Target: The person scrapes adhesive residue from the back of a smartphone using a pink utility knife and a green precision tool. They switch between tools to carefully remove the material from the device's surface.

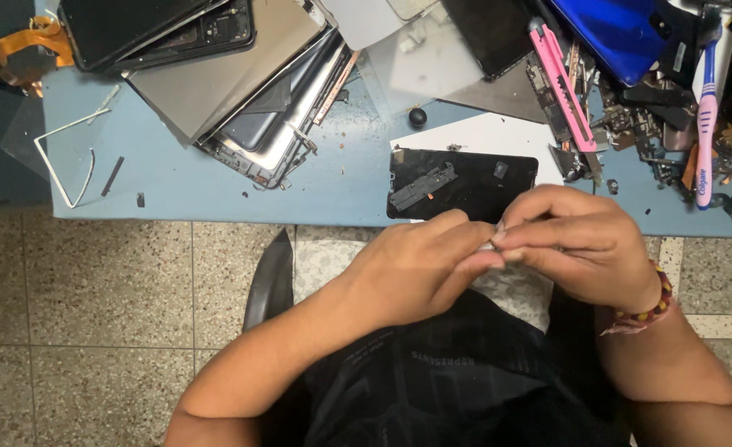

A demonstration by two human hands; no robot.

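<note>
My left hand (420,269) and my right hand (577,244) meet fingertip to fingertip just below the table's front edge, over my lap. Between them they pinch a tiny pale part (493,242), mostly hidden by my fingers. Just beyond my fingers a black opened phone panel (461,184) lies flat on a white sheet (498,136), with a small grey bracket on it. A beaded bracelet (651,308) circles my right wrist.
The blue table (217,186) holds a stack of dismantled tablets and screens (250,91) at the back left, a pink utility knife (563,83), a pink toothbrush (705,116), a blue phone cover (622,33) and loose scraps at the right. A thin white frame (64,157) lies at the left. Speckled floor tiles (93,306) lie below.
</note>
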